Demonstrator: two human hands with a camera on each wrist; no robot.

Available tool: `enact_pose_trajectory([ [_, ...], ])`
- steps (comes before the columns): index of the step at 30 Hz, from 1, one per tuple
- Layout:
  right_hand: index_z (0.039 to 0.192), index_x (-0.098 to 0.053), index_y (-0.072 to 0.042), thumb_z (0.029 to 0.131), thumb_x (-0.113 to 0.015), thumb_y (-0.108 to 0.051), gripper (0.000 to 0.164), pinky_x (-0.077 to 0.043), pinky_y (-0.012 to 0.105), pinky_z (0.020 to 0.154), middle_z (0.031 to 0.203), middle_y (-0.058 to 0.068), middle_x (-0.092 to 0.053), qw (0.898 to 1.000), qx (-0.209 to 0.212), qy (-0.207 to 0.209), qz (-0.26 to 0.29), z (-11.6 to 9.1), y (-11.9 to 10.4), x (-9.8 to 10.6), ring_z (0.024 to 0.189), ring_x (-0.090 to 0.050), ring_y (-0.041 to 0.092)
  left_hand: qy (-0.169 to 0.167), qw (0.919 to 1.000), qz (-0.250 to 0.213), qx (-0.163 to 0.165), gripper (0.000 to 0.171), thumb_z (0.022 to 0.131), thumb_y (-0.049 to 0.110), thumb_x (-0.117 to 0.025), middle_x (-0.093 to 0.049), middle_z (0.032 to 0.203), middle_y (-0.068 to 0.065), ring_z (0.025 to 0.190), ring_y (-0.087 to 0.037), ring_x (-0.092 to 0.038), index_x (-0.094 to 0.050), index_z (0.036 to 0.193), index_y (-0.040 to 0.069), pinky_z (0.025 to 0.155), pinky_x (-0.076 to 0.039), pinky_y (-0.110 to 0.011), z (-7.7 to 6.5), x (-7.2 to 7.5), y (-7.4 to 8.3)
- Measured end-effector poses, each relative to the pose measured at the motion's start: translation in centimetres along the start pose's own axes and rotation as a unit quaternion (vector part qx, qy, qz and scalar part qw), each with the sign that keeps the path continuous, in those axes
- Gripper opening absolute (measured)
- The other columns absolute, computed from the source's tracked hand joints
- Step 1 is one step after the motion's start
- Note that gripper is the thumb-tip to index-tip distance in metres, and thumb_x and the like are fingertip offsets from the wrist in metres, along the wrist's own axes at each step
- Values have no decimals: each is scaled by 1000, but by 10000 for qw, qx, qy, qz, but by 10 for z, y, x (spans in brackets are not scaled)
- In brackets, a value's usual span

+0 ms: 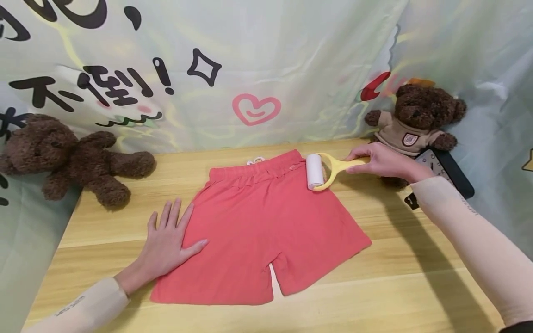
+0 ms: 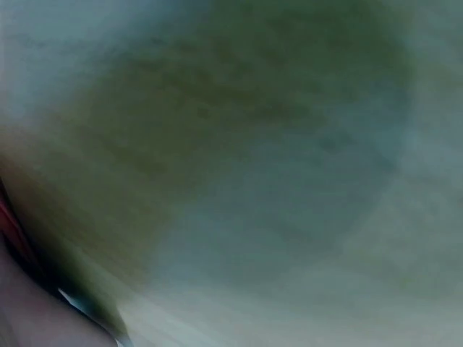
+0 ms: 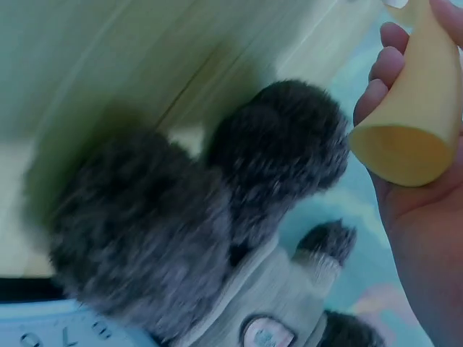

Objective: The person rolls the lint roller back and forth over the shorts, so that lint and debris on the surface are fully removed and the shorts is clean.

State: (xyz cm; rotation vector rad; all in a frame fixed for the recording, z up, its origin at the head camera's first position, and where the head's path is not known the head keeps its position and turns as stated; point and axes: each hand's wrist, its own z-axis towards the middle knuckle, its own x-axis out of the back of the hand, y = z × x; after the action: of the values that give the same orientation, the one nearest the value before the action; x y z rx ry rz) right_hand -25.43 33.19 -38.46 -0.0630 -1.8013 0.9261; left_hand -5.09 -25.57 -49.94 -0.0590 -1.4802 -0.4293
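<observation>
- Drawstring shorts (image 1: 237, 233) are showing matt, lightly wrinkled cloth.
- The lint-roller handle (image 1: 342, 165) is looking like smooth plastic.
- Its white roll (image 1: 315, 171) is looking papery and matt.
- The tabletop (image 1: 333, 312) is showing smooth wood grain.
- The unclothed teddy bear (image 1: 79, 159) is displaying rough, shaggy plush.
- The backdrop (image 1: 316, 92) is showing creased cloth.

Red shorts (image 1: 237, 236) on wooden table (image 1: 366, 300)

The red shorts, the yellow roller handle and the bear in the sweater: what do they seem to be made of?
Red shorts: soft matte fabric, perhaps cotton, as the gathered waistband creases. Yellow handle: probably smooth plastic, evenly coloured, with a hollow-looking flared end in the right wrist view. Bear: plush, with fuzzy, matte brown pile.
</observation>
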Motion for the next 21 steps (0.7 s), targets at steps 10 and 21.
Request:
enact_pose_trajectory([
  [10, 115, -82, -20, 100, -84, -31, 19, -45, 32, 70, 98, 0, -73, 9964, -735, 264, -331, -37, 3, 16, 76, -55, 20, 121, 9999, -43, -16, 106, 94, 70, -70, -24, 173, -31, 159, -52, -18, -35, 171, 6, 115, -14, -79, 1, -2, -3],
  [21, 118, -82, -23, 100, -83, -34, 21, -48, 29, 65, 97, 3, -74, 9870, -927, 1308, 151, -69, 2, 0, 75, -60, 20, 4, 9997, -179, 162, 106, 92, 73, -70, -25, 172, -30, 158, -54, -19, -39, 170, 8, 115, -14, -80, 5, 8, 1],
])
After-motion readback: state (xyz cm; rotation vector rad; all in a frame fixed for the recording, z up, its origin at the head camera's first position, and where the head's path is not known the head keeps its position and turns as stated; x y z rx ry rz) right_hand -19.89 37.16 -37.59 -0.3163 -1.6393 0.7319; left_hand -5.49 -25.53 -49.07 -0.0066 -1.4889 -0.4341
